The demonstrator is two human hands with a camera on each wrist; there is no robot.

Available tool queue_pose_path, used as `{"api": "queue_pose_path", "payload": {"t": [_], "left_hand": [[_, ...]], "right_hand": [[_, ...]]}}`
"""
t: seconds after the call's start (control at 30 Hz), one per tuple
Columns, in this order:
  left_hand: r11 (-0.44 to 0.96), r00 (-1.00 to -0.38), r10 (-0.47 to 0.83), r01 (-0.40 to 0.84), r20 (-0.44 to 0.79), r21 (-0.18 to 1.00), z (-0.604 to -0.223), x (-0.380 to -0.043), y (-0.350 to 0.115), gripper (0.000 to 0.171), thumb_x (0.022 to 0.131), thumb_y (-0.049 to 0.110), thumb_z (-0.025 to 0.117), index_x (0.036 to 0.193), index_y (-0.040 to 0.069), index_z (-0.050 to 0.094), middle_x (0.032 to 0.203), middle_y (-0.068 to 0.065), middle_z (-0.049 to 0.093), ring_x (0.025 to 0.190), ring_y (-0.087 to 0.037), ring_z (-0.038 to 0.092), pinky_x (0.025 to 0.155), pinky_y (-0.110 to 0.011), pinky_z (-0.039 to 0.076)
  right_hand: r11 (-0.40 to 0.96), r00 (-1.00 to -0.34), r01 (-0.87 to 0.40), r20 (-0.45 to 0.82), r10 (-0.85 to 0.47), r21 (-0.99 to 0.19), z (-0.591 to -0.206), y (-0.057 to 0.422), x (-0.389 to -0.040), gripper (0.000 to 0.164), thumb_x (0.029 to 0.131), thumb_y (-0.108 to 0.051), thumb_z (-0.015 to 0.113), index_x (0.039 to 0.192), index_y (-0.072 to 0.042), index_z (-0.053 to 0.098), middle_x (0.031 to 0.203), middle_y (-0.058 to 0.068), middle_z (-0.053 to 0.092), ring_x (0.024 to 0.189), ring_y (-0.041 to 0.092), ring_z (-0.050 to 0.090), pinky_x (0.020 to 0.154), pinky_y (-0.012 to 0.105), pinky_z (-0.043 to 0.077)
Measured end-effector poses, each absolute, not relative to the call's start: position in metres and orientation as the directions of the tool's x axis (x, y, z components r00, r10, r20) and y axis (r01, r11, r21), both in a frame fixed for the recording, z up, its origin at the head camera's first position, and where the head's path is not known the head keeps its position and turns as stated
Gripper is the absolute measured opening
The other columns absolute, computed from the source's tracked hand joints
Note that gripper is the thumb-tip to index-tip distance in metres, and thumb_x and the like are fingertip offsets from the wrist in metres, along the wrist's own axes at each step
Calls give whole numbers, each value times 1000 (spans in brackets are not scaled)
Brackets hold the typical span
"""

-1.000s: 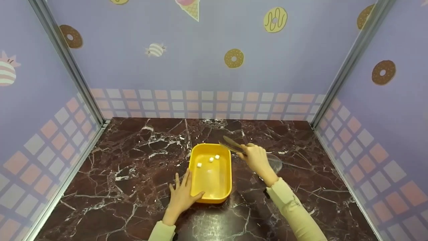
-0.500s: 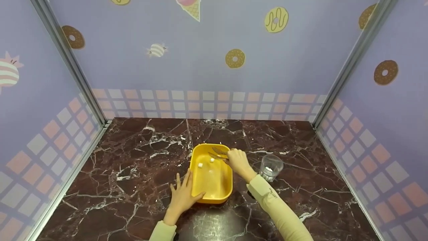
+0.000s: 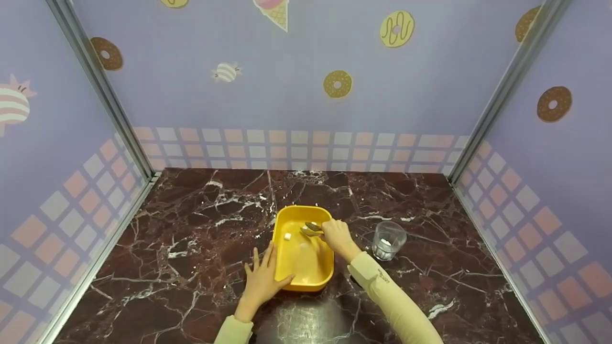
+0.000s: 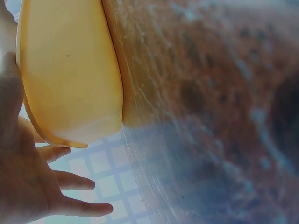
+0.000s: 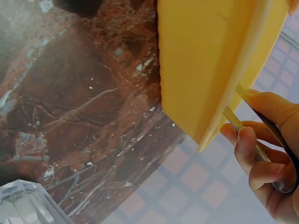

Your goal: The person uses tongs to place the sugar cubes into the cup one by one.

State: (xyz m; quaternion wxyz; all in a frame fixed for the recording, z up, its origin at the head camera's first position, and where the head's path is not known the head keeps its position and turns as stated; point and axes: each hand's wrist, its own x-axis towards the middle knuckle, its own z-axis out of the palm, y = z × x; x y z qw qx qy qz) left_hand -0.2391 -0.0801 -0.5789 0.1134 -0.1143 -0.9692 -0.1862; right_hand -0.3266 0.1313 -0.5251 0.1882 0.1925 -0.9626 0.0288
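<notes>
Head view shows one white cube (image 3: 287,236) inside the yellow tub (image 3: 306,270), which has its long side running away from the person, and the tips of the metal tongs (image 3: 311,229) in there too, pointing left. Right wrist view shows the tongs' round bend, tucked in the curled fingers of the right hand (image 3: 338,236), but the tub's wall hides the tips. Left wrist view shows the left hand's (image 3: 262,281) fingers spread wide beside the tub's outside wall, and the dark mark on the right sleeve (image 3: 397,301) is too small to read.
</notes>
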Motion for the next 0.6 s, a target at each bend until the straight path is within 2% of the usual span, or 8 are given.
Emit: {"api": "queue_pose_path", "payload": {"t": [0.6], "left_hand": [[903,-951,172,257,259,344,-580,-239,-79,93,73,62,56,140,5,27,147,-9,27,128,-52,21,89,-73,24]], "right_hand": [[927,-843,-375,406,-351,22,-522,143,-323,20,68,-21,74,64,-4,65,60,12,63,52,30,58,46,41,46]]}}
